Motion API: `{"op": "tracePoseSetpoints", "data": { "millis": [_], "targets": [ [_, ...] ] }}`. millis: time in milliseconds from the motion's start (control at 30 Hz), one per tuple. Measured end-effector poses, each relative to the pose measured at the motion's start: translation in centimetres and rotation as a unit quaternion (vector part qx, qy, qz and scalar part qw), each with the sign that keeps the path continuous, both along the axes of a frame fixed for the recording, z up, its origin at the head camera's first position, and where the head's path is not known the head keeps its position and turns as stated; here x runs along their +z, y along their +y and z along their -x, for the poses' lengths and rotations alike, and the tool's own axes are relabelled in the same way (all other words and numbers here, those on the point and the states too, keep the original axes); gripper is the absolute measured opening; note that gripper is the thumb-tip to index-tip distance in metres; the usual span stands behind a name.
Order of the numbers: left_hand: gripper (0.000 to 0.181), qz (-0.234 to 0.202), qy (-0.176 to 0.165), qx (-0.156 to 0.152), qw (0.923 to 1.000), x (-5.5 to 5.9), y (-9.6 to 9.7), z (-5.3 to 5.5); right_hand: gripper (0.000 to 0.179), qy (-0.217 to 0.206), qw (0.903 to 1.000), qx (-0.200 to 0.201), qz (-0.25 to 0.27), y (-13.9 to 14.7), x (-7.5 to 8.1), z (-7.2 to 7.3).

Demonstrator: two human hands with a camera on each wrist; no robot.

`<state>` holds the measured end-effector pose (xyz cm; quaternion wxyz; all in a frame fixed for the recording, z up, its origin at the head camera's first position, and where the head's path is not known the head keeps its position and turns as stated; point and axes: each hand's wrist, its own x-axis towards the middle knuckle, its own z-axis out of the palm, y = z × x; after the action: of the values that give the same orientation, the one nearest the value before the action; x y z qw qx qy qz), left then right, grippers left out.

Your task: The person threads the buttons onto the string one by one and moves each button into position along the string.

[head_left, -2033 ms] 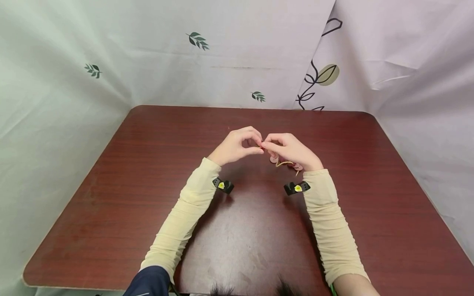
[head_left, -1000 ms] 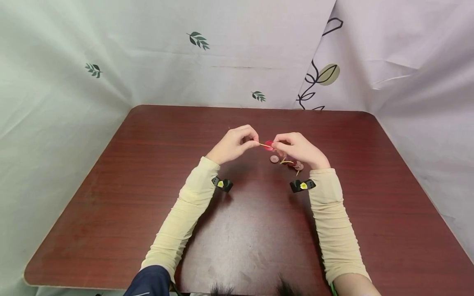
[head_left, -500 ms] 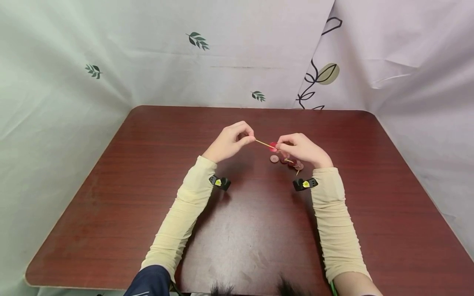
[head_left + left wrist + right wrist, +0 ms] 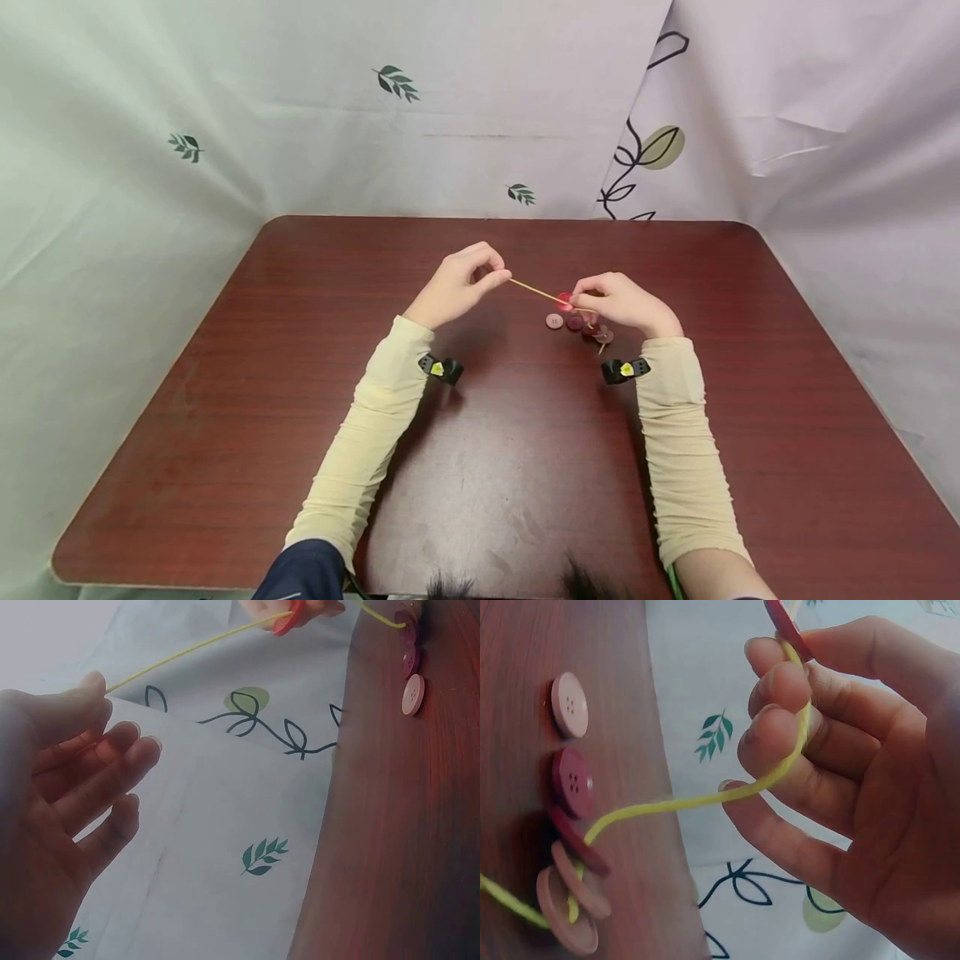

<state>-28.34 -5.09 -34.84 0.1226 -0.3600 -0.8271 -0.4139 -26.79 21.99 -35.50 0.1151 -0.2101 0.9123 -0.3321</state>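
My left hand (image 4: 456, 288) pinches the end of a yellow cord (image 4: 534, 290) between thumb and forefinger. The cord runs taut to a red button (image 4: 565, 301), which it passes through. My right hand (image 4: 628, 302) pinches that button at its edge. In the right wrist view the cord (image 4: 697, 801) leaves the button and droops past the fingers to the table. There it meets a dark red button (image 4: 580, 841) and pink buttons (image 4: 566, 907) leaning together. Closer to the left hand lie a pale pink button (image 4: 554, 321) and a magenta button (image 4: 574, 322).
The reddish-brown wooden table (image 4: 517, 433) lies under both forearms. Behind it hangs a white cloth (image 4: 300, 108) with leaf prints. A black wrist camera (image 4: 442, 368) is worn on the left sleeve, and another camera (image 4: 626, 370) on the right.
The hands have moved apart from touching, left hand up and leftward, right hand rightward. A growing length of cord now shows between the left fingers and the red button.
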Motion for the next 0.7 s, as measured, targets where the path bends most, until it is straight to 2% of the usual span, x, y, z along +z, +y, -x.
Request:
{"op": "tracePoseSetpoints", "data": {
  "millis": [400, 533, 700],
  "targets": [
    [0.02, 0.005, 0.002, 0.009, 0.9999, 0.2, -0.1, -0.2, 0.019, -0.015, 0.9998, 0.012, -0.005, 1.4, -0.7, 0.4],
    [0.019, 0.0, 0.003, 0.007, 1.0, 0.3, -0.1, -0.2, 0.018, -0.026, 0.9996, 0.007, 0.01, 1.5, -0.9, 0.5],
    [0.018, -0.004, 0.008, 0.004, 1.0, 0.4, -0.1, -0.3, 0.019, -0.032, 0.9995, -0.005, 0.002, 1.8, -1.0, 0.4]
  ]
}}
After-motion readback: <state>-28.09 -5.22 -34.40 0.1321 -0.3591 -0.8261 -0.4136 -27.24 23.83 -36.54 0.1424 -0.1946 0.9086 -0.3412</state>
